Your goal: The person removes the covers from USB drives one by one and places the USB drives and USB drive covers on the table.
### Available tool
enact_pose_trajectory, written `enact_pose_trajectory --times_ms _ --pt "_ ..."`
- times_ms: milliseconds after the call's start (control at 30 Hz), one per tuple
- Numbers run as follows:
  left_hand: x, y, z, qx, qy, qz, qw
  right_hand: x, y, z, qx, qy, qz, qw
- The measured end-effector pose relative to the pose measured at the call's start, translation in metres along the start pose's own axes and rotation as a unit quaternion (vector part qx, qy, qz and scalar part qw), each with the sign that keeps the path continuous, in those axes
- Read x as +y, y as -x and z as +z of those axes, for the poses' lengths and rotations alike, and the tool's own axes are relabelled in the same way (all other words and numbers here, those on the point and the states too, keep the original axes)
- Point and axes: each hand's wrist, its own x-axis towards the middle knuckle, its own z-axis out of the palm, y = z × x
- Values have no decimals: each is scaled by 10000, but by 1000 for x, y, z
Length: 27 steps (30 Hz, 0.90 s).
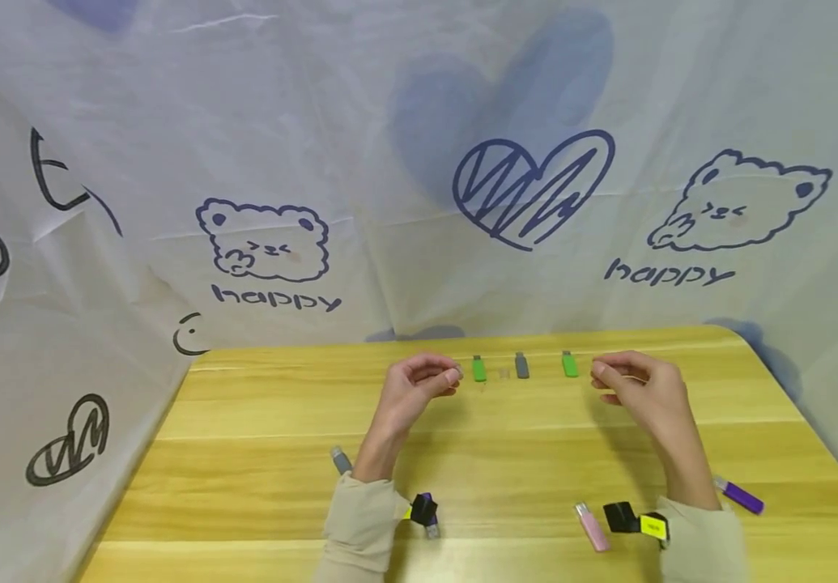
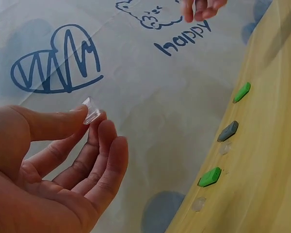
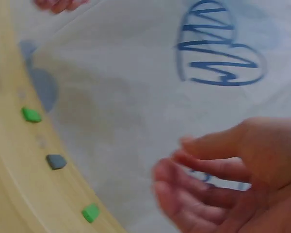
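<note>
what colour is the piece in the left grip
The piece is see-through, best in the left wrist view.

pale cloth backdrop (image 1: 360,105) | scribbled hearts (image 1: 533,190) | bear drawings (image 1: 265,243) | "happy" lettering (image 1: 276,298) | yellow wood-grain table (image 1: 244,478)

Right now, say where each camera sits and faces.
Head: on the head, facing forward, down at the table; left hand, right hand, sleeves show.
Left wrist: on that wrist, facing its hand and cloth; right hand at top.
Right wrist: on that wrist, facing its hand and cloth; left hand at top.
Wrist views share two green sticks and one gray stick.
</note>
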Motion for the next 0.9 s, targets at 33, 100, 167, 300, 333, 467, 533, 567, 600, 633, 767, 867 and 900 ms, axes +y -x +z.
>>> enact_pose_trajectory --times_ms 33,100,167,300,333,467,533,567,600,633,767,867,900 --pt "-1 0 2 -54 -33 -2 10000 -1 6 -2 -106 -30 100 9999" --pt "-4 1 8 -221 -58 -16 9997 1 17 -6 -269 -55 306 9992" --pt "-7 3 16 -406 -57 -67 9991 5 26 -9 -296 -128 453 9985" --pt "-12 5 31 -673 -99 -132 9976 13 35 -17 -71 -180 525 9984" --pt "-13 5 34 -702 -139 -134 9973 14 36 -20 -10 -152 500 9986" --pt "-17 3 42 -816 -265 -125 9962 16 38 -29 130 -91 460 9988" --pt "-18 1 47 -870 -377 -134 9954 16 39 -32 129 -65 453 9989" --pt "-17 -1 50 -907 -459 -131 9947 15 39 -34 122 -55 451 9989" --pt "-17 -4 52 -935 -547 -122 9940 14 40 -35 116 -29 448 9989" --pt "-16 -8 55 -950 -653 -121 9933 13 40 -36 106 -2 447 9989" --pt "-11 -28 67 -1044 -1306 -20 9859 9 43 -41 46 99 504 9987" --pt "-6 -47 76 -1136 -2017 38 9728 8 47 -44 7 127 619 9980" --pt "-5 -53 80 -1191 -2261 53 9668 8 48 -46 5 115 664 9977"
